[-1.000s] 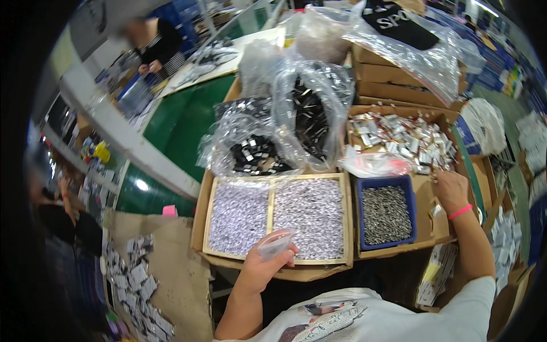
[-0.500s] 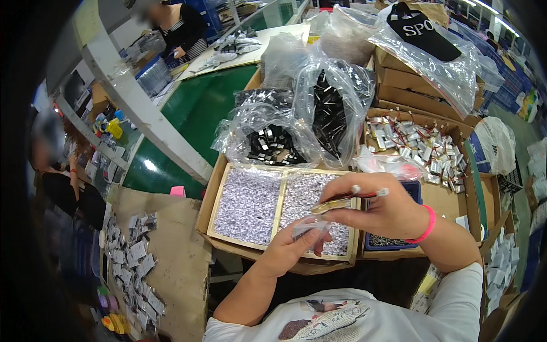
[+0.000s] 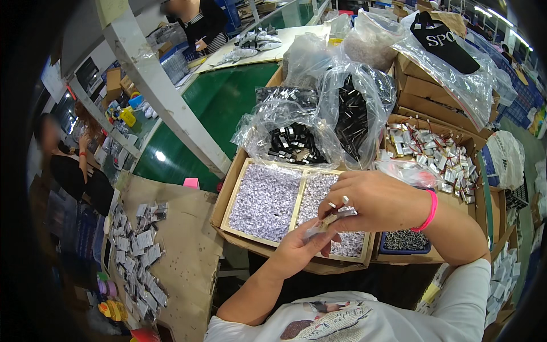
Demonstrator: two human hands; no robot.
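Note:
My left hand (image 3: 292, 251) is closed on a small clear plastic bag (image 3: 313, 230), holding it up over the front of a wooden tray. At the bag's mouth, my right hand (image 3: 376, 200), with a pink band at the wrist, pinches a small silvery battery (image 3: 342, 214) with thin wires and a white connector. Its lower end meets the bag; my fingers partly hide how far in it is. Small white pieces (image 3: 263, 196) fill both halves of the two-part tray (image 3: 298, 206). Beside it is a blue tray (image 3: 383, 249) with small dark screw-like parts.
Wired silvery batteries (image 3: 441, 162) lie in a cardboard box at right. Behind the wooden tray stand open bags of black parts (image 3: 293, 142). Filled small bags (image 3: 139, 251) cover part of a cardboard-topped table at left. A metal post (image 3: 165, 91) rises beside a green surface; two people are beyond.
The battery in my right hand has come down to the bag's mouth and tilted. My right hand has turned over, its back now upward. The whole view has shifted slightly.

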